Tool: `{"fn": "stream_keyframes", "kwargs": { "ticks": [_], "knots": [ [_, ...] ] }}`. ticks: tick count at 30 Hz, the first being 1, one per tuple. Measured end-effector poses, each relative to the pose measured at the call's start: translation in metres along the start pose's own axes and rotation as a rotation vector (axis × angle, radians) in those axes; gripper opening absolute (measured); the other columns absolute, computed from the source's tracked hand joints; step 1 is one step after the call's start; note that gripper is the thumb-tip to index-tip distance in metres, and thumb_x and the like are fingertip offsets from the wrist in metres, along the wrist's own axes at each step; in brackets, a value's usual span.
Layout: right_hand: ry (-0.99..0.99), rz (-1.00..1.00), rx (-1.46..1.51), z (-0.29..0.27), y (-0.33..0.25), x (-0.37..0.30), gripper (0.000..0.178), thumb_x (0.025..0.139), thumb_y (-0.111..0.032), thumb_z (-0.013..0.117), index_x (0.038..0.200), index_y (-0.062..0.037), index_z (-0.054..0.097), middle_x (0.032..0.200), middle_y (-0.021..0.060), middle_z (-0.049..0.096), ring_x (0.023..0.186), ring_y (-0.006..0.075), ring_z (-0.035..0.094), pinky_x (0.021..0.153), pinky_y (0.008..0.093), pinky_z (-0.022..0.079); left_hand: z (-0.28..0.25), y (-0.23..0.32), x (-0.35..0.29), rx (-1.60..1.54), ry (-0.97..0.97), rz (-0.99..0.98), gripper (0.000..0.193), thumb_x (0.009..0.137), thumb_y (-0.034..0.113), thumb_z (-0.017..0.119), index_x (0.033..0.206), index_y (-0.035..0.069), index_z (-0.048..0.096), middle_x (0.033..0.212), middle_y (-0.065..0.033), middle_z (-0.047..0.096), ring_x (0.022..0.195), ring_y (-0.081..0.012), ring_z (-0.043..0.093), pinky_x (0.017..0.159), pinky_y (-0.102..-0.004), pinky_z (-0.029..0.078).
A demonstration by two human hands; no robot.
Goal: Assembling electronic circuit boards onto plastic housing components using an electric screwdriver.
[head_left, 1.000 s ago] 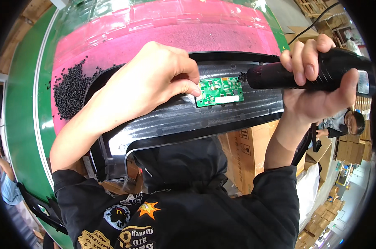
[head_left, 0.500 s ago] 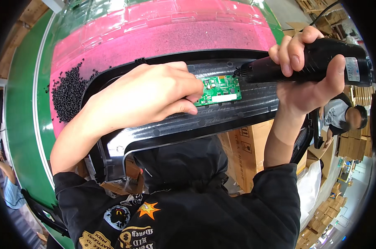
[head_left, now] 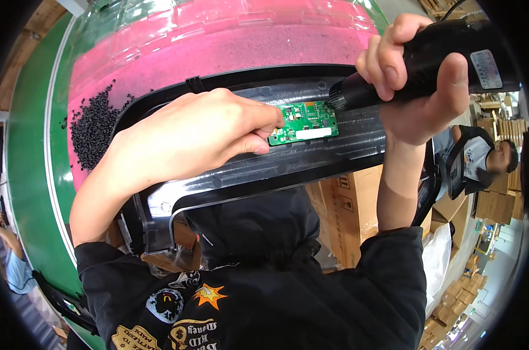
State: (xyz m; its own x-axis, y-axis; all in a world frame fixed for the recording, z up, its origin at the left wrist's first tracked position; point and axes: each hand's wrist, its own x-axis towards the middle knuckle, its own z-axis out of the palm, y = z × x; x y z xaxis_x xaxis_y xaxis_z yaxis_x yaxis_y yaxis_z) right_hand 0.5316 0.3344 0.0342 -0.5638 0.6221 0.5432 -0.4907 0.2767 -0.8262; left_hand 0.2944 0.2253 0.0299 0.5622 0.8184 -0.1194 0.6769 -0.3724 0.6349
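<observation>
Far left: a green belt (head_left: 28, 175) curves along the bench edge, bordered by a white line. Just right of it, a heap of black pellets (head_left: 92, 125) lies on the pink sheet (head_left: 229, 52), which covers the far part of the bench.

Centre left: the left hand (head_left: 188, 137) rests palm down on the black frame (head_left: 311, 163), a long moulded plastic part lying across the near edge of the pink sheet. Its fingers are together, and the thumb and forefinger tips pinch the left end of the board (head_left: 305, 123).

Centre: the board, a small green circuit card with a white strip along its near edge, sits on the ribbed face of the frame, between the two hands.

Right: the right hand (head_left: 413, 87) holds the driver (head_left: 433, 55), a black powered tool, with all fingers wrapped tight around its body. The driver's nose meets the board's far right corner.

Near right: brown cartons (head_left: 352, 210) stand below the frame. Farther right, another person (head_left: 483, 160) sits among stacked boxes.
</observation>
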Motion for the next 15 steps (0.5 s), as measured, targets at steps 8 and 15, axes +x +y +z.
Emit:
{"fn": "stream_keyframes", "kwargs": {
  "ticks": [8,15],
  "knots": [
    [0.001,-0.045,0.163,0.009,-0.013,-0.001,0.060,0.092,-0.060,0.051,0.110,-0.0025,0.056,0.072,-0.0024,0.053,0.061,0.0094,0.046,0.066,0.0267,0.037,0.002,-0.008,0.001,-0.002,0.051,0.087,0.020,0.093,0.018,0.065,0.099,0.000,0.063,0.092,-0.0112,0.071,0.083,-0.0308,0.069,0.072,-0.0401,0.053],
    [0.199,-0.133,0.529,0.045,-0.038,-0.005,0.051,0.080,-0.050,0.067,0.103,-0.0062,0.053,0.071,-0.0058,0.052,0.062,0.0054,0.049,0.070,0.0243,0.039,-0.001,-0.003,0.001,-0.157,0.321,0.217,0.016,0.085,0.011,0.074,0.088,-0.001,0.065,0.085,-0.0102,0.071,0.073,-0.0239,0.069,0.062,-0.0314,0.052]
  ]
}}
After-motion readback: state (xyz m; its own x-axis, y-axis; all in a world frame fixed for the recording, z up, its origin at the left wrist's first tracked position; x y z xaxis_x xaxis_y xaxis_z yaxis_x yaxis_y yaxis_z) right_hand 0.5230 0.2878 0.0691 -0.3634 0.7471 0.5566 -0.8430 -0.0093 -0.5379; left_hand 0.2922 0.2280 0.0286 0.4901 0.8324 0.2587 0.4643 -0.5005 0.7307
